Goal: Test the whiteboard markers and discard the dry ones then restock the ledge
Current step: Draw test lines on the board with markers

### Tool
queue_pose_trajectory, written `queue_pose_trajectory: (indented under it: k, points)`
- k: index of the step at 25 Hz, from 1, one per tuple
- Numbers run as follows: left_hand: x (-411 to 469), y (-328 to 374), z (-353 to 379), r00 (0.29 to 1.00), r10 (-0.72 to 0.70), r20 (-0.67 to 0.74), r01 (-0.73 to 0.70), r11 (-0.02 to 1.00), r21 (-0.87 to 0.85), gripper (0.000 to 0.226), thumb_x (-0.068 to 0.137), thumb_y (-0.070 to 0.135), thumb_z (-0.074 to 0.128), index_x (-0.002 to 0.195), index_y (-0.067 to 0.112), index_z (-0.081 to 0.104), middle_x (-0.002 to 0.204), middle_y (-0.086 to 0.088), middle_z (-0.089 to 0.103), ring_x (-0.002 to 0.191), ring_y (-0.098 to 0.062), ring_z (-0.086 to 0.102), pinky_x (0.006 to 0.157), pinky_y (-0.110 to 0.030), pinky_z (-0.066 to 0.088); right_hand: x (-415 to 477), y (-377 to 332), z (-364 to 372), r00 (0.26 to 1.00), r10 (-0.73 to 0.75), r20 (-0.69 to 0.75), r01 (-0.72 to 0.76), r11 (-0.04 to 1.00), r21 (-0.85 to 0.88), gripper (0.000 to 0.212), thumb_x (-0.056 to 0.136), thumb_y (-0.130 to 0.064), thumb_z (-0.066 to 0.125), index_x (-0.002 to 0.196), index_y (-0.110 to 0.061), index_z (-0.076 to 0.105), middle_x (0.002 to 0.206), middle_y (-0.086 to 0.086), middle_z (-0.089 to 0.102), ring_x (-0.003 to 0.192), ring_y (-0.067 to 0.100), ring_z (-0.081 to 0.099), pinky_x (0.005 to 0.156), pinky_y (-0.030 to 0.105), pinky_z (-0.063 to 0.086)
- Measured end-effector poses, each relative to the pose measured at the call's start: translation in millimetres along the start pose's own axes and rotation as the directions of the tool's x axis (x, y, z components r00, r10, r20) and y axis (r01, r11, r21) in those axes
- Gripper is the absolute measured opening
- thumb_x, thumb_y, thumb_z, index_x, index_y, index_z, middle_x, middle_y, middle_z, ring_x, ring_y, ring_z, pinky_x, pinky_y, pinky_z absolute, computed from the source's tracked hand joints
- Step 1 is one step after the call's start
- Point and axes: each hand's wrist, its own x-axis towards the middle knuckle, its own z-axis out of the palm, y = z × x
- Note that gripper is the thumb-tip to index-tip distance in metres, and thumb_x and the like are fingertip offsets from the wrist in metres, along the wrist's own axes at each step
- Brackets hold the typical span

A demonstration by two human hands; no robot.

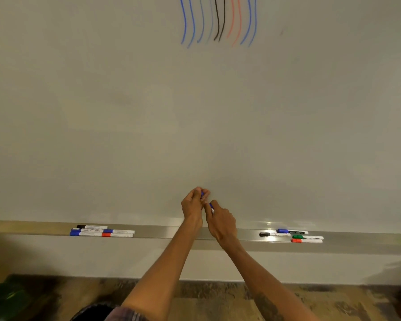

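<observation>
At lower centre, a slim blue-and-white whiteboard marker [211, 207] is clamped in both grips: left hand [193, 205] uppermost, right hand [220, 222] below.

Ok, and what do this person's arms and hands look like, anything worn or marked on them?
Both the left hand and right hand are bare, no gloves, and no ring or watch shows. Both forearms are uncovered. The right forearm carries a dark tattoo. Checked purplish fabric, probably a sleeve, shows at the bottom edge by the left arm.
</observation>
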Motion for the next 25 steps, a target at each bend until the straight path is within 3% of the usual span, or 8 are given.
queue_pose_trajectory:
  k: [4,6,9,13,16,19,22,25]
  points:
    - [-6,36,-7,0.963,0.269,-0.012,-0.268,0.961,0.062,0.026,0.1,0.024,0.056,0.105,0.001,0.069,0.096,-0.009,0.075,0.094,-0.018,0.074,0.095,-0.036,0.056,2,-17,-11,0.994,-0.054,-0.093,0.083,0.934,0.347,0.035,0.102,-0.051,0.033,0.096,-0.026,0.057,0.075,-0.009,0.059,0.069,0.008,0.056,0.069,0.032,0.049]
    - [-15,58,-5,0.906,0.424,-0.003,-0.421,0.9,0.114,0.023,0.1,0.027,0.056,0.104,0.009,0.07,0.096,-0.002,0.076,0.094,-0.015,0.073,0.093,-0.033,0.056,15,-34,-28,0.977,-0.085,-0.196,0.168,0.871,0.461,0.028,0.105,-0.035,0.038,0.121,-0.026,0.059,0.099,-0.009,0.061,0.089,0.004,0.057,0.083,0.028,0.048]
    - [-27,101,8,0.805,0.587,0.08,-0.593,0.796,0.121,0.021,0.099,0.027,0.057,0.108,0.011,0.067,0.099,0.0,0.075,0.098,-0.014,0.071,0.091,-0.028,0.055,36,-68,-72,0.92,-0.133,-0.369,0.32,0.8,0.508,0.043,0.104,-0.02,0.043,0.148,-0.019,0.039,0.12,-0.003,0.058,0.104,0.005,0.057,0.093,0.023,0.049]
    - [-27,170,29,0.584,0.8,0.133,-0.807,0.556,0.197,0.018,0.1,0.025,0.056,0.108,0.013,0.066,0.105,0.003,0.072,0.101,-0.011,0.067,0.09,-0.03,0.053,56,-117,-151,0.838,-0.126,-0.53,0.486,0.613,0.623,0.032,0.102,-0.018,0.051,0.133,-0.021,0.055,0.102,0.002,0.066,0.078,0.013,0.067,0.073,0.022,0.055]
    - [-23,223,44,0.417,0.896,0.153,-0.898,0.381,0.219,0.022,0.103,0.02,0.052,0.117,0.009,0.064,0.117,0.004,0.07,0.114,-0.005,0.062,0.099,-0.026,0.049,74,-138,-200,0.81,-0.091,-0.579,0.554,0.441,0.706,0.023,0.1,-0.011,0.049,0.115,-0.009,0.067,0.102,0.009,0.069,0.082,0.024,0.069,0.077,0.033,0.055]
    - [-12,262,58,0.293,0.933,0.206,-0.94,0.243,0.237,0.034,0.105,0.022,0.047,0.136,0.01,0.056,0.14,0.004,0.057,0.137,-0.007,0.045,0.117,-0.032,0.035,87,-149,-234,0.795,-0.06,-0.603,0.595,0.27,0.758,0.032,0.097,-0.001,0.043,0.121,-0.007,0.063,0.106,0.016,0.069,0.099,0.029,0.067,0.089,0.036,0.054]
    - [-3,297,69,0.271,0.936,0.226,-0.945,0.213,0.249,0.043,0.106,0.033,0.043,0.146,0.018,0.047,0.155,0.0,0.04,0.151,-0.02,0.022,0.122,-0.023,0.017,92,-155,-255,0.759,-0.03,-0.65,0.639,0.221,0.736,0.027,0.096,-0.007,0.055,0.123,-0.006,0.057,0.107,0.015,0.07,0.105,0.021,0.066,0.096,0.041,0.049]
    - [-2,328,82,0.161,0.961,0.225,-0.967,0.109,0.228,0.045,0.107,0.03,0.039,0.148,0.013,0.042,0.142,0.015,0.052,0.151,-0.02,0.019,0.125,-0.03,0.009,96,-156,-266,0.742,-0.003,-0.671,0.655,0.22,0.723,0.024,0.1,-0.023,0.054,0.119,-0.009,0.056,0.106,0.013,0.07,0.095,0.019,0.063,0.083,0.04,0.048]
